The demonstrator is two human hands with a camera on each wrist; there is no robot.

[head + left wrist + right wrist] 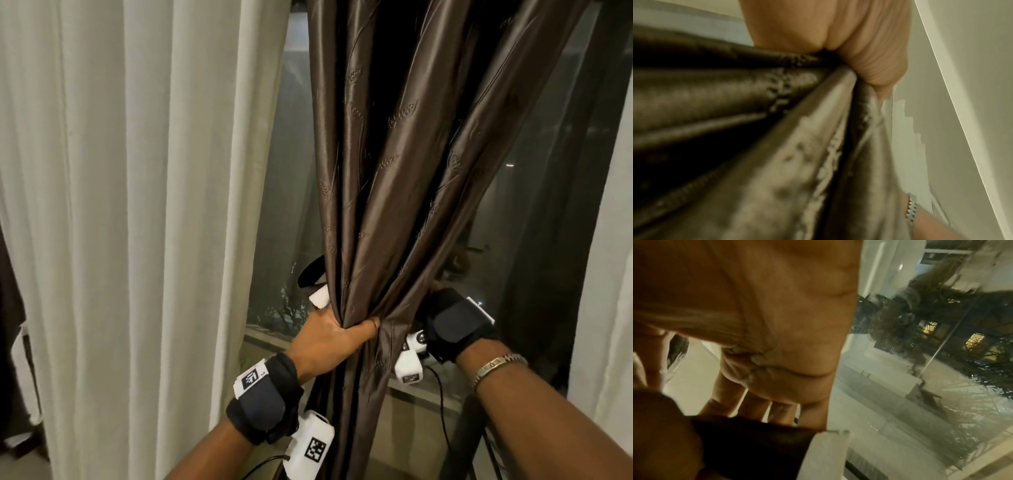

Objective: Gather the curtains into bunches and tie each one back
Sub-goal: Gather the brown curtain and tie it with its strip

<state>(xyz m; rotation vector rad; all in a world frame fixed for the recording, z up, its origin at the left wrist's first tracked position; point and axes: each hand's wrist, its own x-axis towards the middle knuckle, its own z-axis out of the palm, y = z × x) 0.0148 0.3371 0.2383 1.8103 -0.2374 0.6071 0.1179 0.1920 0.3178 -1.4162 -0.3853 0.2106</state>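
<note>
Head view: brown curtain point(383, 205) glossy, leaf-embossed (bunched); left hand point(329, 339) grip clasps it; right hand point(442, 308) grip unclear.

Both forearms are showing bare, with no sleeves. The left wrist point(265, 399) is wearing a wide black wrap with a dark blue panel and a white tag printed with a black square marker; a white camera block point(310, 445) with another marker and a thin black cable is hanging under it. The right wrist point(455, 323) is carrying the same black wrap and white block, plus a silver link bracelet point(496, 365).
</note>
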